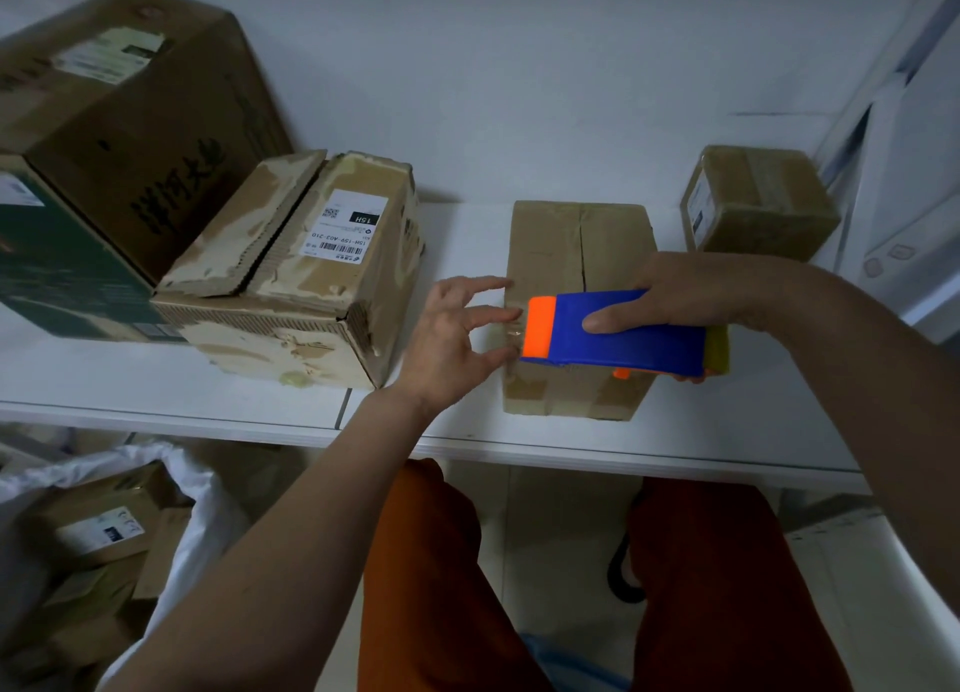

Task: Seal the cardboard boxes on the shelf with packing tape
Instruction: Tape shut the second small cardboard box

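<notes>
A plain cardboard box lies on the white shelf in front of me, its top flaps meeting in a middle seam. My right hand grips a blue tape dispenser with an orange front, held across the box's near end. My left hand is at the box's left edge, fingertips pinching the clear tape end that comes out of the dispenser's orange nose.
A worn box with a white label sits left of the hands, with a large brown box and a dark green one behind it. A small taped box stands at the back right. A white sack of parcels lies below left.
</notes>
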A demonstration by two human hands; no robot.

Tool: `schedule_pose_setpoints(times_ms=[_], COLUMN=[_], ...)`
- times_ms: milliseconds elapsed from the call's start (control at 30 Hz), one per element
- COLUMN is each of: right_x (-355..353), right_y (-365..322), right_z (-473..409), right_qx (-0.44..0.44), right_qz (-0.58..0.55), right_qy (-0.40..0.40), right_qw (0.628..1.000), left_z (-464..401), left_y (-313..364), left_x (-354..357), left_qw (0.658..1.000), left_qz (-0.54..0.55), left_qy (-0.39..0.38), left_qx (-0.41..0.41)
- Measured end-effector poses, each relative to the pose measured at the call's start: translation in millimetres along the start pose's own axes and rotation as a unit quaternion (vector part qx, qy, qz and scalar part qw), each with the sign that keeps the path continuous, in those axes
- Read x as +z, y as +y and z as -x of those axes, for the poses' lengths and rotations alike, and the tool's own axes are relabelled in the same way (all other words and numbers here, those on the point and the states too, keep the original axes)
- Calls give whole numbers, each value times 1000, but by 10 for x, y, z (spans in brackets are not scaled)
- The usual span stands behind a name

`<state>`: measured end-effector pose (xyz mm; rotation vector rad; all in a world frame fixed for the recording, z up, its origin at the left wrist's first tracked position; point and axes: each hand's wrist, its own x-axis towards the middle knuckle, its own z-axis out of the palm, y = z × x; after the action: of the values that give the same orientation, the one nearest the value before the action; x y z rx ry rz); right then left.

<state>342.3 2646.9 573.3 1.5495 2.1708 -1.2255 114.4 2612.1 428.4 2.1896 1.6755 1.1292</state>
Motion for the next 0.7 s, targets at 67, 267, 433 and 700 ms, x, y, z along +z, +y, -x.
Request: schedule_pose_setpoints(times_ms=[67, 267, 433, 700], right_x=[1, -3, -3, -21], right_y=[15, 32, 35, 99], right_z=[2, 4, -8, 66], right_qx=[3, 3, 6, 1], right_qz=[4, 5, 8, 20], right_qy=[6, 5, -11, -12], right_qw=[1000, 1000, 1000, 1000], left_z=[22, -17, -20, 24], left_y=[27, 19, 19, -115], left_x=[-11, 0, 40, 141], left_qw=[1000, 999, 999, 999], left_qz=[25, 25, 40, -19], left_qy=[-4, -24, -32, 5], left_qx=[-9, -11, 5, 29])
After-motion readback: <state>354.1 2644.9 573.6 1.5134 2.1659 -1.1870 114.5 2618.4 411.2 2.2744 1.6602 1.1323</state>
